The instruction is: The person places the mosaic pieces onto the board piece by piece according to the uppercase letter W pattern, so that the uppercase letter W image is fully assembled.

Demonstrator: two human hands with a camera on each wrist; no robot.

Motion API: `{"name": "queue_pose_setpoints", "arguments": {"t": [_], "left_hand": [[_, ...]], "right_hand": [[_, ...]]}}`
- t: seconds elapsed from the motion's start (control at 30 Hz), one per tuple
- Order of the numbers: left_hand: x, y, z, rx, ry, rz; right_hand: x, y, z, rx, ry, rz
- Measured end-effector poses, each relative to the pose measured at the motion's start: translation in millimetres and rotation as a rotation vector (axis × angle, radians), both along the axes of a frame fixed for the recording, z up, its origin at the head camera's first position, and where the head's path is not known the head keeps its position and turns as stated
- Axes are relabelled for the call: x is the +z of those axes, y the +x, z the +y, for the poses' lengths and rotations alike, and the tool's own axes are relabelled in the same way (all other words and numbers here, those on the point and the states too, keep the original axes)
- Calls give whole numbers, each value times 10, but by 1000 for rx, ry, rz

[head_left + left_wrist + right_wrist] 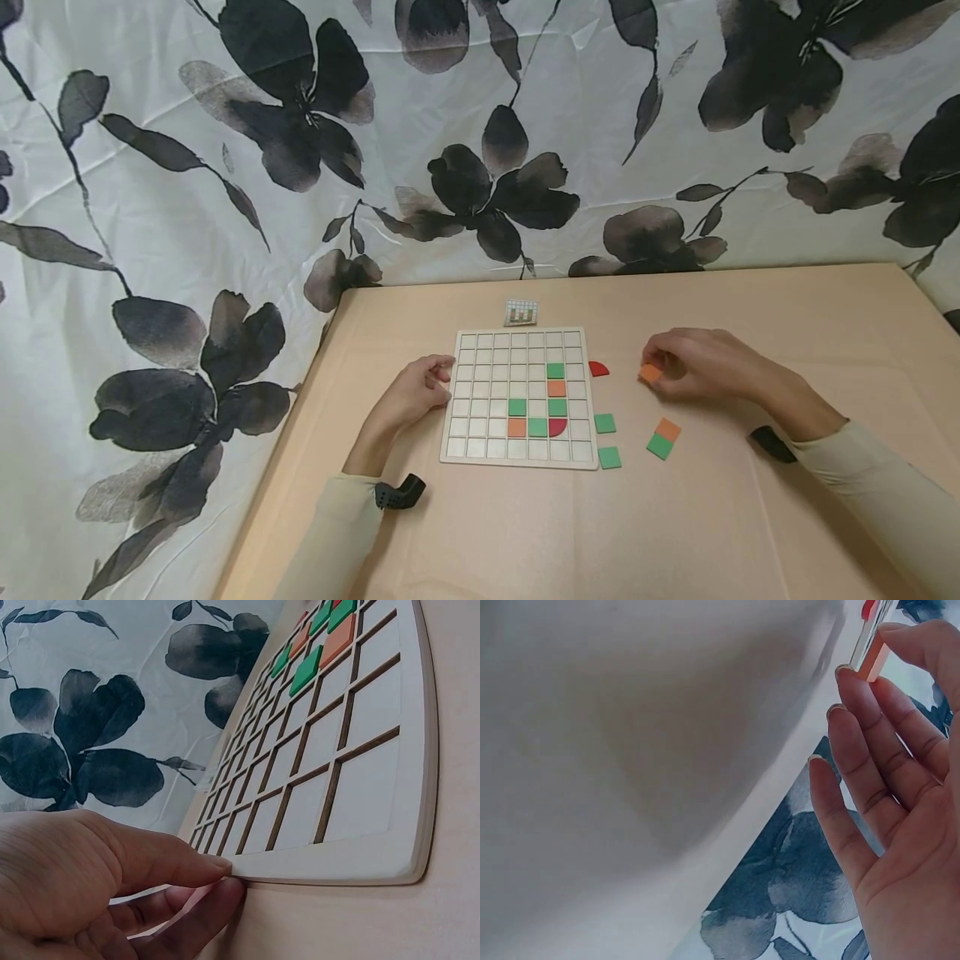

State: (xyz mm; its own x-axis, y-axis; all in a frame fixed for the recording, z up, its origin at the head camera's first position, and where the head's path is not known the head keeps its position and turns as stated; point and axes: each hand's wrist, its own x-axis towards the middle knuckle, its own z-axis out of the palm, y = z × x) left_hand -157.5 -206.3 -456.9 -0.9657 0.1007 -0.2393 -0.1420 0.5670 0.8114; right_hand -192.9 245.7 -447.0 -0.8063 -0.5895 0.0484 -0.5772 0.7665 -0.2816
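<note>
A white grid board [483, 383] lies on the table, with several green, orange and red tiles set in its cells. At its left edge my left hand [414, 390] holds the rim between thumb [202, 868] and curled fingers. Right of the board, my right hand [701, 362] pinches an orange square tile [650, 373] between thumb and index finger, slightly tilted. The right wrist view shows that orange tile [873, 660] edge-on at the fingertips, the other fingers spread apart. Below this hand lie a loose orange tile [668, 429] and a green tile [660, 447], touching.
Beside the board's right edge are a red quarter-round tile [598, 368] and two green square tiles [604, 423]. A small patterned card [521, 312] sits behind the board. Floral cloth [480, 125] hangs behind and left of the wooden table [525, 533].
</note>
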Motion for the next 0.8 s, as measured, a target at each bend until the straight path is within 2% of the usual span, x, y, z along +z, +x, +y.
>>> {"name": "queue_pose_setpoints", "arguments": {"t": [0.23,0.8], "left_hand": [[6,-15,-3,-18,14,-6],[36,-9,32,-1,27,-26]], "right_hand": [[32,-15,-89,20,-9,-2],[112,-86,-347,129,-49,40]]}}
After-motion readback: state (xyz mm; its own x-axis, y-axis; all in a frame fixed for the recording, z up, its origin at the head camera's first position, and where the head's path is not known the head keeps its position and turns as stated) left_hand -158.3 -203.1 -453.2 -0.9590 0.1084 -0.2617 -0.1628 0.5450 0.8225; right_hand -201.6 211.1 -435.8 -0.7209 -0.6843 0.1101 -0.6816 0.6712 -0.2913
